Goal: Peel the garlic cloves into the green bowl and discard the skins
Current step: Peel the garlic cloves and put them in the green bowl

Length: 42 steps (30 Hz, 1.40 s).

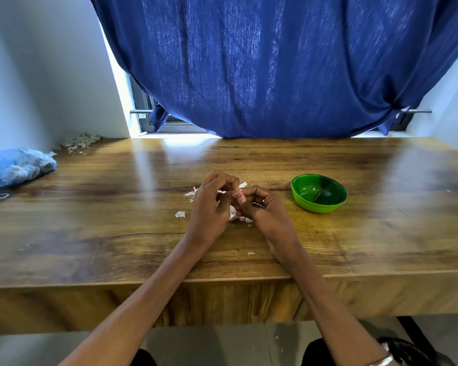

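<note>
Garlic clove (240, 197) pinched between both hands (236, 204), skins (239, 220) beneath, green bowl (319, 194) right

hands: 2 (left (211, 204), right (262, 207)) | green bowl (319, 197): 1 | clove (240, 197) between fingers: 1 | skin heap (80, 141), far corner: 1 | blue bag (16, 165): 1 | table (354, 247): 1 | curtain (275, 62): 1 | loose skin scraps: too many to count

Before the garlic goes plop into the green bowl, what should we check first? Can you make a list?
1. Clove held by both the left hand and right hand: ok.
2. Clove fully peeled: cannot tell, fingers hide it.
3. Green bowl upright, beside the right hand: ok.
4. Bowl has room: ok, looks empty.
5. Skins discarded: not ok, scraps lie on the table.
</note>
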Each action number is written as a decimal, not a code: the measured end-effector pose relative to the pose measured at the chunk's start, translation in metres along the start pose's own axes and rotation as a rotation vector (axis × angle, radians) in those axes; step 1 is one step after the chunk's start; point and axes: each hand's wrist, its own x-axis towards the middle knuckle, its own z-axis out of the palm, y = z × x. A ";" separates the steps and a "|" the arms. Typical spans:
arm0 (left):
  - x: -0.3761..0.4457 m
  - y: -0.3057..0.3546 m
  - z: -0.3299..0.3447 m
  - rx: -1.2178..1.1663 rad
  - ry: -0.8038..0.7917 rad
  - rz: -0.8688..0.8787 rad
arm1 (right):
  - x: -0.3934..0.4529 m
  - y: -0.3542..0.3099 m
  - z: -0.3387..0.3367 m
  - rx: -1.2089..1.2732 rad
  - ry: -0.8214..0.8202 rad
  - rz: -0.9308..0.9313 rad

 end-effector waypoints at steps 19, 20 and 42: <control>-0.005 0.002 -0.005 0.132 0.123 -0.004 | 0.000 -0.002 -0.001 0.200 0.084 0.077; -0.005 0.001 -0.005 0.127 0.125 -0.009 | -0.001 -0.002 -0.002 0.214 0.090 0.077; -0.004 0.005 -0.010 -0.075 0.132 -0.257 | -0.001 0.004 0.002 -0.198 0.135 -0.224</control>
